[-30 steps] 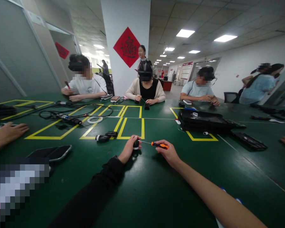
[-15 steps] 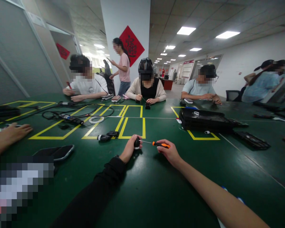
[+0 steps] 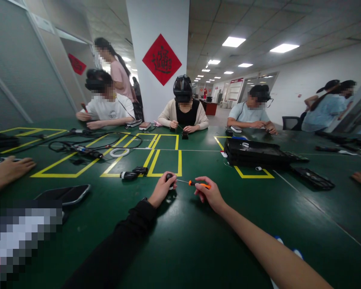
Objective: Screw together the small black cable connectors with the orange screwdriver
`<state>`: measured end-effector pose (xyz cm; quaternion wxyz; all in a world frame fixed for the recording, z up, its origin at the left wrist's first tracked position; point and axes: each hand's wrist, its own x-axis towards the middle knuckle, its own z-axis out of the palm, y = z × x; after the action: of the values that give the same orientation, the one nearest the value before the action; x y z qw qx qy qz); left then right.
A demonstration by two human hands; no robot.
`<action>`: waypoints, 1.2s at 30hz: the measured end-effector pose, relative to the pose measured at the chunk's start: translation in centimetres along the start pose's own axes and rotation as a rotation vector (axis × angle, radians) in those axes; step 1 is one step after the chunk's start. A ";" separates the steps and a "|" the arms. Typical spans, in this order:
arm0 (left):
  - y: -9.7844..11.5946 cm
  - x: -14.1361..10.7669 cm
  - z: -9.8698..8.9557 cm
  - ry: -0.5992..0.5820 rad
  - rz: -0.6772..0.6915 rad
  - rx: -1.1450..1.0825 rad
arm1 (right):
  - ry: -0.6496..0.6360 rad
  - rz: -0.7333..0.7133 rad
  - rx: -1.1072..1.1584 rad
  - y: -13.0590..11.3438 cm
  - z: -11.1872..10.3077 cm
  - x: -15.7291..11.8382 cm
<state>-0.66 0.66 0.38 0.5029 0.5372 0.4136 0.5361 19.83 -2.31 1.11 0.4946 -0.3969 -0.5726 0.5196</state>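
My left hand point(image 3: 162, 188) is closed around a small black part with a white band point(image 3: 169, 180), held just above the green table point(image 3: 180, 241). My right hand point(image 3: 209, 193) grips the orange and black handle of a screwdriver point(image 3: 203, 186). Its thin shaft points left and its end reaches the black part at my left fingers; whether the tip sits inside it is too small to tell. Two similar black pieces, one with a white band point(image 3: 128, 176) and another point(image 3: 140, 170), lie to the left of my left hand.
Yellow tape outlines point(image 3: 180, 162) mark the tabletop. Black cables point(image 3: 87, 150) and a white cable coil point(image 3: 119, 153) lie at left, near a phone point(image 3: 67, 195). Stacked black casings point(image 3: 255, 152) stand at right. Co-workers sit opposite; another person's hand point(image 3: 19, 166) rests at far left.
The standing person in pink has moved left behind the seated co-worker. My view has shifted slightly. Both hands keep their hold, with the screwdriver still at the black part.
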 end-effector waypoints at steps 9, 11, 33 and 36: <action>0.3 0.0 -0.1 -0.005 -0.009 -0.004 | 0.067 -0.066 -0.157 -0.2 -0.1 0.0; 0.2 0.1 -0.2 0.000 -0.006 -0.030 | 0.039 -0.107 -0.286 -0.5 -0.3 -0.1; 0.9 0.1 0.5 0.044 0.130 0.393 | -0.059 -0.285 -0.750 -0.6 -0.3 0.6; 0.8 0.0 0.5 0.044 0.114 0.393 | -0.056 -0.273 -0.727 -0.6 -0.4 0.5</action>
<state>-0.22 0.50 1.19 0.3479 0.6358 0.4900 0.4843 20.16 -1.83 1.79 0.3706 -0.4520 -0.7802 0.2226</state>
